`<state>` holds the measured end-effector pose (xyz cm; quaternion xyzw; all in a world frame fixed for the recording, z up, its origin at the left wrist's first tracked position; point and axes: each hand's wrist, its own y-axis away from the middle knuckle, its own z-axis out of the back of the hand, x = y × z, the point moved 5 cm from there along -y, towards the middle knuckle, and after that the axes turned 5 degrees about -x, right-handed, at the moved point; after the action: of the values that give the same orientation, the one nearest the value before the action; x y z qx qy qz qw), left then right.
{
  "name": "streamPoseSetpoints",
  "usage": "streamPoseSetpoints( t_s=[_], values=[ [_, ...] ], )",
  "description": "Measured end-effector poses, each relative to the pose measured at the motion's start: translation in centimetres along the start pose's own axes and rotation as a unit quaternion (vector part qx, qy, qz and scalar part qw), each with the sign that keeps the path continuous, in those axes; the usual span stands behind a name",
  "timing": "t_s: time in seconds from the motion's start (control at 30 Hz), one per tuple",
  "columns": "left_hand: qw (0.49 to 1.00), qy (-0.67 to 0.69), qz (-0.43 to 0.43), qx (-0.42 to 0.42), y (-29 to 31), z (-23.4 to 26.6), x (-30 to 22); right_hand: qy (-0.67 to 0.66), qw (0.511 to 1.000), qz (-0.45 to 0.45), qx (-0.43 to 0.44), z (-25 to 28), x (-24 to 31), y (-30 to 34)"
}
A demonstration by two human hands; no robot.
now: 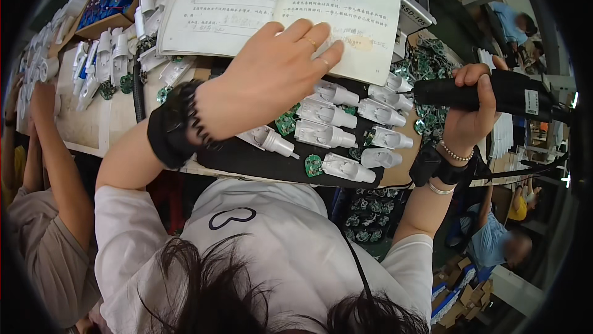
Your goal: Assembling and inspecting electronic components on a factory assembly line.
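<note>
My left hand (290,56) is over the open book (228,0), its fingers bent and their tips hidden beneath; anything held there is out of sight. My right hand (472,105) grips a black electric screwdriver (494,92), held level with its tip toward the left. The tip is close to a white plastic housing (398,82) at the end of the rows. Several more white housings (324,134) lie in rows on a dark mat (272,164) below the book. Small green circuit boards (314,165) lie among them.
Green circuit boards (432,121) are heaped right of the rows. At the left are more white housings (117,56) and a cardboard box (114,22) of blue-and-red parts. A grey device (417,9) stands behind the book. Another person's arm (55,155) reaches in at the left.
</note>
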<state>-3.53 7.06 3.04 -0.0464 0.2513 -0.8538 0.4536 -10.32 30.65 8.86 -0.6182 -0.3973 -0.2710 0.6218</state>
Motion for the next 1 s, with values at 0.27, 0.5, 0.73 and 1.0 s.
streamPoseSetpoints(
  t_s=[0.27,0.5,0.73,1.0],
  values=[
    [0.997,-0.077,0.017,0.004,-2.6,-2.4,0.9,0.017,1.0,0.02,0.002,-0.6,-0.1,-0.9],
    [0.993,-0.101,-0.05,-0.038,-1.2,-0.2,2.3,-0.001,1.0,0.031,-0.004,-1.0,-0.6,-2.7],
    [0.987,-0.151,-0.042,-0.03,-0.4,-0.7,2.4,-0.031,0.999,0.028,-0.003,-1.1,-0.4,-2.7],
    [0.997,-0.073,-0.02,-0.012,-0.2,-0.8,1.6,-0.061,0.998,0.017,0.005,-2.1,1.9,-1.0]
  ],
)
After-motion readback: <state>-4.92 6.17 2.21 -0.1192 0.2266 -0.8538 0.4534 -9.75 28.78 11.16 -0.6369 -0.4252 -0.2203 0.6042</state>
